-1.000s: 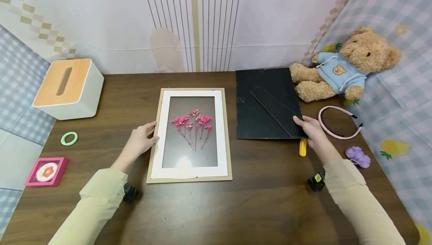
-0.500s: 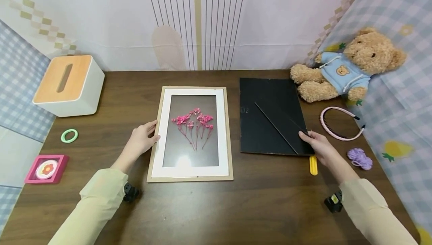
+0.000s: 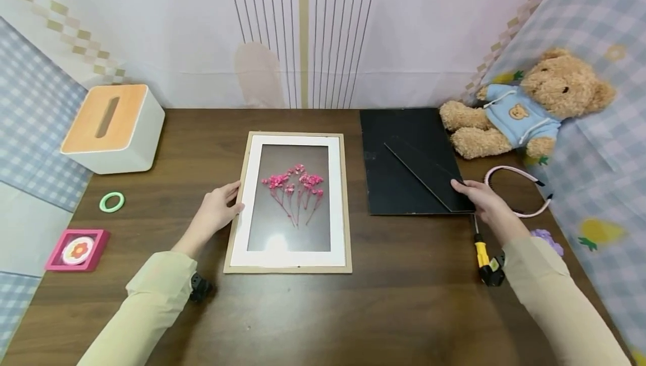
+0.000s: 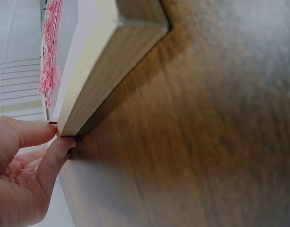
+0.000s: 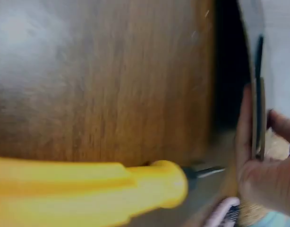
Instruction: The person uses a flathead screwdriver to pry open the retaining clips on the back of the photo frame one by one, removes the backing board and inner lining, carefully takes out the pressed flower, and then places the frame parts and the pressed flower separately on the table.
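A light wood picture frame point(image 3: 235, 237) with a white mat lies flat, pink dried flowers point(image 3: 292, 186) showing inside it. My left hand point(image 3: 214, 212) grips its left edge; the left wrist view shows thumb and finger pinching the wooden side point(image 4: 102, 71). On the right, my right hand point(image 3: 487, 200) holds a black frame backing board point(image 3: 388, 186) by its near right corner, thumb on top, fingers underneath. A stand leg point(image 3: 429, 172) lies slanted across the board. Below that corner is a yellow-and-black screwdriver point(image 3: 481, 251), its shank pointing at the hand; its handle point(image 5: 88, 189) looms close in the right wrist view.
A teddy bear point(image 3: 525, 114) sits behind the board at the right. A pink headband point(image 3: 532, 214) and purple yarn point(image 3: 547, 240) lie beside the right arm. On the left are a tissue box point(image 3: 113, 130), a green ring point(image 3: 111, 202) and a pink box point(image 3: 75, 250).
My right hand has drawn the backing board nearer, then pushed it back and slightly right. The screwdriver has shifted nearer and right, more of it showing. My left hand stays on the picture frame.
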